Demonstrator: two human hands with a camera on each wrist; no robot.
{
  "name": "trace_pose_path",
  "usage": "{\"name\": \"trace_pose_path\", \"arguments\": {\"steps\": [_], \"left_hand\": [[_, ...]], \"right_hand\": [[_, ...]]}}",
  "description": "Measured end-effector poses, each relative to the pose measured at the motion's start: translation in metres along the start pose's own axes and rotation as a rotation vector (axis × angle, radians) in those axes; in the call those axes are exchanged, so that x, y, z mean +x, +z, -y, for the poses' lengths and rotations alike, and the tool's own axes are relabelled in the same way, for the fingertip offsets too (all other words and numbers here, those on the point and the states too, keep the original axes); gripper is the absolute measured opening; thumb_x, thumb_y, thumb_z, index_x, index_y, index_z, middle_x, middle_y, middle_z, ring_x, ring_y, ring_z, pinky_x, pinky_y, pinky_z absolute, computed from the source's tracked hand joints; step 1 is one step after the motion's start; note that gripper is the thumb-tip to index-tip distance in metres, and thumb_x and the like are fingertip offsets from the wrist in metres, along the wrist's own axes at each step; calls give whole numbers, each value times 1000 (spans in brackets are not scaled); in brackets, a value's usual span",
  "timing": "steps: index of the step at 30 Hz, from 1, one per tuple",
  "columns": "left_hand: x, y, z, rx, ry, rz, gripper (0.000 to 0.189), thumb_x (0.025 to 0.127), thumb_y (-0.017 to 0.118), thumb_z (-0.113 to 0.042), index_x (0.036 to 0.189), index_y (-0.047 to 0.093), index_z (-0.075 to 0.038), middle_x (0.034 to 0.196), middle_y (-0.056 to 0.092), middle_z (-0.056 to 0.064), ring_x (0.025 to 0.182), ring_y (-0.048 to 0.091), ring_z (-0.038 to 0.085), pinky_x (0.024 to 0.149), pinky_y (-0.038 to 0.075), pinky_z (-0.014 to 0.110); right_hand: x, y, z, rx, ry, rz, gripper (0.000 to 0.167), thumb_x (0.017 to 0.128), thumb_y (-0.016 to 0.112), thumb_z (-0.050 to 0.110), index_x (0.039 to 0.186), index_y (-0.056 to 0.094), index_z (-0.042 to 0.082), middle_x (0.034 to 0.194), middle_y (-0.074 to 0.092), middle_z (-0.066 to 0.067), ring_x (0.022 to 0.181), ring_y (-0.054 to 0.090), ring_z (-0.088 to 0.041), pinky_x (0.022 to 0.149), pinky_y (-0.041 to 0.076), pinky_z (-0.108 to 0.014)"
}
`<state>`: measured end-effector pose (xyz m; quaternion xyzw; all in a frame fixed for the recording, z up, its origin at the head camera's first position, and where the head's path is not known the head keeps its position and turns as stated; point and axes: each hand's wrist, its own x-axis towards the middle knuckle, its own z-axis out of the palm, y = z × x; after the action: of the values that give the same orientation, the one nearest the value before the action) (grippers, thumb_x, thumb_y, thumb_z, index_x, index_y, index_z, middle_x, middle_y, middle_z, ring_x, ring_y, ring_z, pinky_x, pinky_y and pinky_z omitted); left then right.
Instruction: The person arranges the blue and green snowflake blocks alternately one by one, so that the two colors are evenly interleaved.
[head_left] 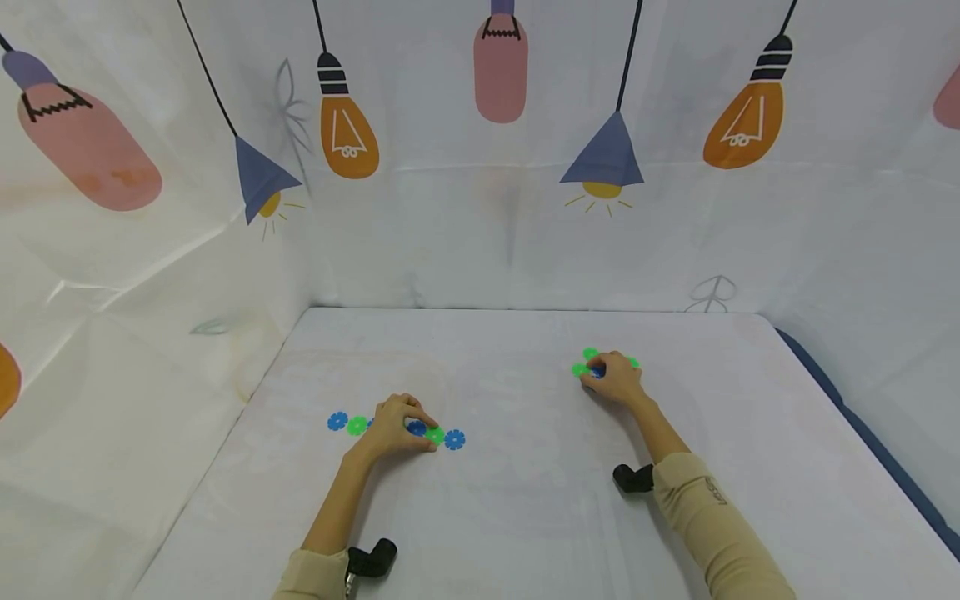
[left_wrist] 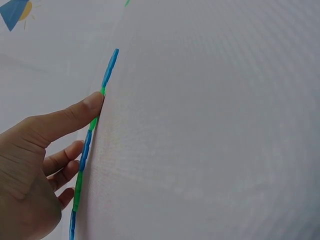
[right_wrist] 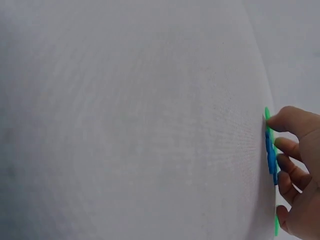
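Observation:
A row of blue and green snowflake discs lies on the white table, with a blue disc (head_left: 454,439) at its right end and a blue disc (head_left: 337,421) at its left. My left hand (head_left: 393,427) reaches over the row and pinches the green disc (head_left: 435,435) beside the right end; its thumb (left_wrist: 92,101) shows against the row's edge. Farther back, my right hand (head_left: 617,379) pinches a green disc (head_left: 580,369) at the left of a small cluster. A blue disc (right_wrist: 271,157) lies under that hand. Another green disc (head_left: 591,353) shows behind. The palms hide some discs.
The white table (head_left: 510,517) meets a white cloth backdrop (head_left: 450,233) printed with lamps and bulbs at its far edge. A black wrist mount (head_left: 372,558) sticks out from the left sleeve, and another black mount (head_left: 632,478) from the right one.

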<state>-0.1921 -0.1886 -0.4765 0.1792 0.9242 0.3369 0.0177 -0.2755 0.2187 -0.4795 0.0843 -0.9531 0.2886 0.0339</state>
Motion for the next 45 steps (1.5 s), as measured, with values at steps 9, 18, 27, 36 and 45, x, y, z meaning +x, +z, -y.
{"name": "trace_pose_path", "arguments": {"steps": [9, 18, 27, 36, 45], "left_hand": [[-1, 0, 2, -14, -5, -4, 25, 62, 87, -29, 83, 77, -19, 94, 55, -1, 97, 47, 23, 92, 27, 52], [0, 0, 2, -8, 13, -6, 26, 63, 86, -30, 84, 77, -18, 92, 54, -1, 94, 46, 21, 90, 27, 52], [0, 1, 2, -10, -11, 2, 26, 63, 86, -30, 84, 77, -18, 92, 54, -2, 95, 46, 21, 91, 27, 51], [-1, 0, 1, -9, -3, 3, 26, 63, 86, -29, 84, 77, -18, 92, 54, -2, 95, 46, 21, 92, 27, 52], [0, -1, -1, 3, 7, 2, 29, 62, 87, -30, 86, 77, -17, 91, 55, -2, 95, 47, 22, 89, 27, 51]], "right_hand": [[4, 5, 0, 10, -68, 13, 32, 79, 66, 22, 101, 67, -2, 102, 58, -21, 98, 53, -38, 87, 34, -61], [1, 3, 4, 49, -84, -5, 33, 82, 68, 20, 103, 64, -5, 99, 60, -21, 97, 54, -37, 87, 40, -53], [2, 3, 3, 69, -73, 17, 34, 83, 67, 21, 103, 62, -6, 102, 59, -22, 100, 53, -37, 89, 39, -53], [5, 0, 4, 61, -58, 74, 31, 83, 67, 20, 98, 64, -6, 101, 57, -21, 99, 52, -36, 88, 41, -50], [5, -1, 3, 60, -35, 73, 29, 83, 68, 22, 98, 66, -3, 101, 57, -18, 98, 53, -34, 86, 42, -50]]}}
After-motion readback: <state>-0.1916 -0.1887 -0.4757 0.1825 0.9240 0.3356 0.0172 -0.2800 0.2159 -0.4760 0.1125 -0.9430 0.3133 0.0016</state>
